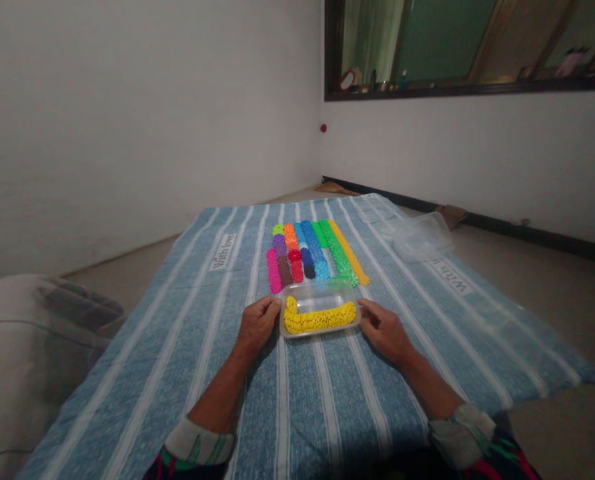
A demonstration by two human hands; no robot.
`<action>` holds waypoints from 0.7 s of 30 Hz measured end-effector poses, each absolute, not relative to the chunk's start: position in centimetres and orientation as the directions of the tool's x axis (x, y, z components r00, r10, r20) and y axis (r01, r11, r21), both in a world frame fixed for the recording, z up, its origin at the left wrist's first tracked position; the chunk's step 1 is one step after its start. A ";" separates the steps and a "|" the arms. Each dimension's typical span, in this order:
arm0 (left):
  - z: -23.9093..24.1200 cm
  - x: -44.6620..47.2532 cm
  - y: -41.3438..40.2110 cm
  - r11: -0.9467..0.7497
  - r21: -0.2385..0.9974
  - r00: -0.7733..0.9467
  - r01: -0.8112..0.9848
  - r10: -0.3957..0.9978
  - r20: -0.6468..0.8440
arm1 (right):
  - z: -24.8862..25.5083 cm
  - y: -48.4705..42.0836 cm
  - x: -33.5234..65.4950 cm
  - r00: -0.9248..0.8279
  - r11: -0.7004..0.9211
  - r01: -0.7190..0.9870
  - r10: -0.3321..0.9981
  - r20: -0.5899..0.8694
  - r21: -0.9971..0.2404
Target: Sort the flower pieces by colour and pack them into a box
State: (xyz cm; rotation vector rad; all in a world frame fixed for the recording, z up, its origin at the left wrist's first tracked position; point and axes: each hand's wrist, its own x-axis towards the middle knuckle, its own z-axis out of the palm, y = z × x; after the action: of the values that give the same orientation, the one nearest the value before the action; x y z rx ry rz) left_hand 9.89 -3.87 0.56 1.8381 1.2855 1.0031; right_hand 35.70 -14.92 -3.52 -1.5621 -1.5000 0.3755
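A clear plastic container sits near the middle of the striped cloth, with small yellow pieces gathered along its near side and up its left corner. My left hand grips the container's left rim between thumb and fingers. On the opposite rim, my right hand pinches the right edge. Just beyond it lie rows of small coloured pieces, sorted into green, blue, orange, purple, pink, brown and red. A long orange-yellow row runs down their right side. The pieces are too small to name.
A blue and white striped cloth covers the table. Clear plastic containers or lids stand at the far right. A grey-covered seat is at the left. White walls and a dark-framed window rise behind.
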 end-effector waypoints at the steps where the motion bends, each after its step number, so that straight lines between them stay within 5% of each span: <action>1: 0.6 9.9 -3.9 -0.284 0.854 0.217 0.435 0.954 0.206 | -3.4 -15.0 35.6 0.209 0.153 0.629 0.911 0.356 -0.762; 21: 1.4 9.8 -4.4 -0.136 0.937 0.200 0.322 0.977 0.073 | -3.4 -15.4 34.7 0.165 0.239 0.468 0.922 0.350 -0.851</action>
State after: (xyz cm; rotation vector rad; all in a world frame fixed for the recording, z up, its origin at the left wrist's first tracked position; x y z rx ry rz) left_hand 9.77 -4.41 1.35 1.6195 1.2540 0.9643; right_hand 34.71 -15.39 -3.43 -1.3862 -1.4619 0.5452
